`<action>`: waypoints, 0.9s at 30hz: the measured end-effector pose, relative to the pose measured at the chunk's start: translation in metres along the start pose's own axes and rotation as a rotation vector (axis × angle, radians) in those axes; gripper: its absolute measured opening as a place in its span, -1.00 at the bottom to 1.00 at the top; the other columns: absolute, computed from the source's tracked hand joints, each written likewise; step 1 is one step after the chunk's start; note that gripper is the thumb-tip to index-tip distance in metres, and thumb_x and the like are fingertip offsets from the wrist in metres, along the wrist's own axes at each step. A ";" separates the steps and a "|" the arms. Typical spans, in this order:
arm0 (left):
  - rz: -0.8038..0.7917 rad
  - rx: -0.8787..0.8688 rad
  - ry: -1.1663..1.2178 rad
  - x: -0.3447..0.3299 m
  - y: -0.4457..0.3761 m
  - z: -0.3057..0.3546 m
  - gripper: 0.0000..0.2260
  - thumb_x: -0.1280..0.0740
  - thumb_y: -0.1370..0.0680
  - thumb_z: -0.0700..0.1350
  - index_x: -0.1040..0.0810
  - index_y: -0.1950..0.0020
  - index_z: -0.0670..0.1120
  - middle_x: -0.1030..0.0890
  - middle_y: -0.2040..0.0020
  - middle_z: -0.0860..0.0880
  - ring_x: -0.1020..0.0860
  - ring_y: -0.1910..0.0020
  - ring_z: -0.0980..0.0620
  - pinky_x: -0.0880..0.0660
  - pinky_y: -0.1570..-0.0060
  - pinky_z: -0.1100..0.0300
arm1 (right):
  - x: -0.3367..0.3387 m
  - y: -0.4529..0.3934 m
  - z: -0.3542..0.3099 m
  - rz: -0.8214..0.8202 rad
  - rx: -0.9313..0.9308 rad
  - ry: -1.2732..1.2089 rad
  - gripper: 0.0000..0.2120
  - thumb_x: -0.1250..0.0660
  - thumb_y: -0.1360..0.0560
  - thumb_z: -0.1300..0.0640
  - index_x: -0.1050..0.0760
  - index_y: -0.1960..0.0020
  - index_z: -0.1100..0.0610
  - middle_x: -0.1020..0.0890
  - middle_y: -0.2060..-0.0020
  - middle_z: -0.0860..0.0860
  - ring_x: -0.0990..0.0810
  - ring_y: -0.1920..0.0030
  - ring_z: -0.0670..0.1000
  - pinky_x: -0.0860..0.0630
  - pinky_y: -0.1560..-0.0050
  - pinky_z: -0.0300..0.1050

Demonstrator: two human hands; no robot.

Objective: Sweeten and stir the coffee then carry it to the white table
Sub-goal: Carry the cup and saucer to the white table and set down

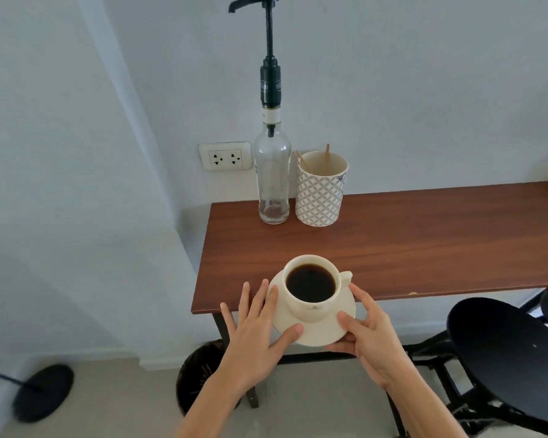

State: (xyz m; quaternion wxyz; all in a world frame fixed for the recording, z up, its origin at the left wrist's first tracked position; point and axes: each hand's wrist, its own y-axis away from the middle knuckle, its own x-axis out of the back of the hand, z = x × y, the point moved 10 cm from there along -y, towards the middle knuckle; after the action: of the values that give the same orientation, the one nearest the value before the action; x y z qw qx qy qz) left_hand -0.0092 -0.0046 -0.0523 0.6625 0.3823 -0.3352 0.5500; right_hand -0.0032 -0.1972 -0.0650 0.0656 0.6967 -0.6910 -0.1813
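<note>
A white cup (314,308) full of black coffee stands on a white saucer (329,331) that juts over the front edge of the brown wooden table (393,248). My right hand (370,336) grips the saucer's right rim, thumb on top. My left hand (257,330) lies flat against the saucer's left rim, fingers spread and thumb touching its edge. At the back of the table stand a clear glass syrup bottle (273,181) with a tall black pump and a patterned paper cup (320,191) with wooden stir sticks inside.
A wall socket (225,156) sits left of the bottle. A black round stool (506,352) stands at the right, close to the table. Below the table's left end is a dark waste bin (200,377). A black round stand base (41,393) lies on the floor far left.
</note>
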 end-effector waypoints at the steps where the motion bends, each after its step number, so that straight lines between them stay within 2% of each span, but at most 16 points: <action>1: 0.030 0.020 0.022 0.000 0.007 0.001 -0.22 0.01 -0.55 0.41 0.22 -0.68 0.17 0.21 -0.71 0.14 0.43 -0.62 0.06 0.64 -0.34 -0.08 | -0.001 0.002 -0.002 -0.031 -0.003 0.004 -0.48 -0.28 -0.59 0.33 -0.28 -0.45 -0.04 -0.67 -0.03 0.18 -0.74 0.09 0.20 -0.69 0.26 0.08; 2: 0.066 0.044 0.052 0.001 0.014 0.001 -0.26 -0.01 -0.59 0.38 0.22 -0.68 0.18 0.22 -0.71 0.15 0.42 -0.64 0.06 0.66 -0.33 -0.03 | -0.002 0.004 -0.004 -0.068 -0.004 0.009 -0.47 -0.28 -0.58 0.33 -0.28 -0.46 -0.05 -0.65 -0.07 0.20 -0.74 0.09 0.21 -0.69 0.25 0.09; 4: 0.130 0.087 0.146 0.004 0.031 0.002 -0.34 -0.06 -0.67 0.28 0.19 -0.68 0.19 0.18 -0.70 0.18 0.37 -0.66 0.08 0.58 -0.45 -0.03 | -0.006 0.007 -0.011 -0.138 0.003 0.036 -0.46 -0.28 -0.58 0.33 -0.27 -0.46 -0.06 -0.62 -0.13 0.19 -0.73 0.08 0.23 -0.70 0.24 0.11; 6: 0.219 0.102 0.272 0.013 0.050 0.005 -0.40 -0.11 -0.69 0.19 0.10 -0.66 0.22 0.03 -0.68 0.20 0.19 -0.69 0.09 0.33 -0.62 -0.03 | -0.013 0.013 -0.019 -0.208 0.020 0.068 -0.46 -0.28 -0.58 0.34 -0.28 -0.48 -0.02 -0.61 -0.15 0.16 -0.73 0.09 0.25 -0.70 0.20 0.15; 8: 0.326 0.094 0.485 0.023 0.070 0.007 -0.46 -0.19 -0.68 0.12 -0.03 -0.60 0.29 -0.19 -0.59 0.27 -0.10 -0.63 0.16 -0.01 -0.66 0.04 | -0.024 0.020 -0.025 -0.280 0.030 0.081 -0.47 -0.27 -0.58 0.36 -0.28 -0.48 0.01 -0.62 -0.12 0.16 -0.73 0.11 0.27 -0.70 0.22 0.15; 10: 0.400 0.120 0.759 0.028 0.094 0.002 -0.53 -0.27 -0.66 0.02 -0.20 -0.50 0.34 -0.38 -0.46 0.27 -0.34 -0.53 0.18 -0.32 -0.58 0.10 | -0.038 0.031 -0.028 -0.352 0.026 0.096 -0.48 -0.25 -0.59 0.37 -0.30 -0.47 0.02 -0.64 -0.09 0.16 -0.73 0.13 0.28 -0.70 0.25 0.12; 12: 0.466 0.155 0.905 0.031 0.119 -0.005 -0.54 -0.32 -0.65 -0.09 -0.28 -0.43 0.34 -0.46 -0.41 0.20 -0.48 -0.45 0.09 -0.51 -0.43 0.17 | -0.056 0.045 -0.029 -0.427 0.015 0.109 -0.49 -0.24 -0.59 0.37 -0.30 -0.47 0.02 -0.65 -0.09 0.21 -0.73 0.14 0.27 -0.70 0.27 0.10; 14: 0.535 0.192 0.970 0.037 0.148 -0.015 -0.51 -0.36 -0.64 -0.15 -0.31 -0.41 0.31 -0.48 -0.40 0.14 -0.61 -0.25 0.10 -0.64 -0.11 0.28 | -0.076 0.061 -0.027 -0.500 0.006 0.127 -0.50 -0.23 -0.60 0.38 -0.30 -0.46 0.02 -0.67 -0.04 0.25 -0.74 0.16 0.27 -0.71 0.28 0.07; 16: 0.599 0.252 1.012 0.040 0.179 -0.030 -0.46 -0.40 -0.62 -0.19 -0.30 -0.46 0.26 -0.50 -0.38 0.07 -0.66 0.05 0.16 -0.62 0.18 0.29 | -0.098 0.081 -0.022 -0.573 -0.002 0.144 -0.50 -0.23 -0.60 0.38 -0.30 -0.47 0.03 -0.68 -0.02 0.27 -0.74 0.17 0.26 -0.71 0.30 0.05; 18: 0.662 0.300 1.038 0.043 0.215 -0.045 -0.37 -0.43 -0.60 -0.22 -0.27 -0.58 0.15 -0.54 -0.35 0.03 -0.67 0.16 0.17 -0.59 0.24 0.27 | -0.123 0.104 -0.016 -0.645 -0.014 0.153 -0.50 -0.23 -0.60 0.38 -0.32 -0.45 0.02 -0.64 -0.11 0.26 -0.74 0.17 0.23 -0.70 0.32 0.03; 20: 0.718 0.333 1.040 0.046 0.254 -0.057 -0.31 -0.45 -0.58 -0.25 -0.24 -0.63 0.06 -0.56 -0.35 -0.01 -0.68 0.16 0.16 -0.59 0.24 0.27 | -0.148 0.130 -0.008 -0.722 -0.023 0.163 -0.52 -0.22 -0.60 0.38 -0.34 -0.42 -0.01 -0.63 -0.13 0.24 -0.75 0.17 0.21 -0.70 0.33 0.02; 25: 0.886 0.424 1.001 0.054 0.369 -0.090 -0.25 -0.50 -0.55 -0.24 -0.23 -0.65 0.03 -0.49 -0.46 -0.01 -0.69 0.11 0.12 -0.61 0.20 0.25 | -0.211 0.210 0.028 -0.887 -0.058 0.206 -0.50 -0.23 -0.60 0.38 -0.31 -0.44 0.00 -0.68 0.02 0.18 -0.75 0.17 0.22 -0.71 0.29 0.06; 27: 0.943 0.458 0.978 0.054 0.421 -0.104 -0.23 -0.51 -0.54 -0.24 -0.22 -0.66 0.01 -0.47 -0.49 -0.02 -0.69 0.12 0.10 -0.61 0.21 0.25 | -0.236 0.251 0.046 -0.959 -0.064 0.227 -0.51 -0.23 -0.60 0.38 -0.31 -0.45 0.02 -0.68 0.01 0.19 -0.75 0.17 0.21 -0.71 0.26 0.07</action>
State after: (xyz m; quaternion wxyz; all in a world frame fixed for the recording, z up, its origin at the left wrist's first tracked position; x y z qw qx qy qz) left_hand -0.4128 0.1549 0.0023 0.3319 0.0361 -0.0057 0.9426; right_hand -0.2502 0.0340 0.0170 0.0710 0.9492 -0.2752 -0.1353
